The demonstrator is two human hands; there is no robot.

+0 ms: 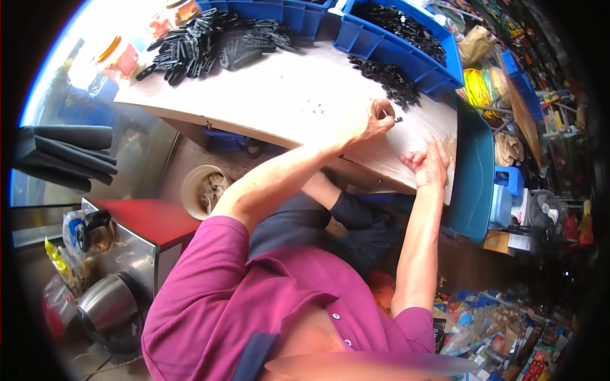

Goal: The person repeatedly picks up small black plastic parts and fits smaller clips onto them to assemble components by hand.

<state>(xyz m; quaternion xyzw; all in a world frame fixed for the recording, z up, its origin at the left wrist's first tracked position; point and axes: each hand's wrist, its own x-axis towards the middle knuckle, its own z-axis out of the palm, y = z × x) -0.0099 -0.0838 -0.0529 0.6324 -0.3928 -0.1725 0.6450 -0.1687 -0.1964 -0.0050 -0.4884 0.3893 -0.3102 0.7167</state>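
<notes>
Cluttered workshop surroundings frame a pale wood-grain table [286,95], with stock and packaging crowding the floor to the right. We note the left hand [375,120] reaching out over the table, its thumb and fingers pinching a small black plastic part [398,119] just above the surface near the table's right end. The right hand [429,164] rests at the near edge of the table, close beside the left, fingers loosely curled and palm partly turned up; we cannot tell whether it holds anything.

Just beyond the pinched part lies a loose scatter of small black plastic pieces [387,79], spilling toward a blue plastic bin [438,70] filled with more of the same. A larger heap of long black plastic clips [210,44] sits at the far left of the table, well apart from the hands. A second blue bin [286,13] stands behind it. A teal tray [476,171] lies beside the table's right edge.

We judge the small part to be light, stiff and smooth, apt to slip or flick away under a careless squeeze. Fingertip hold across its narrow sides, as now applied, appears the sound grip; its fine detail is too small to assess.
</notes>
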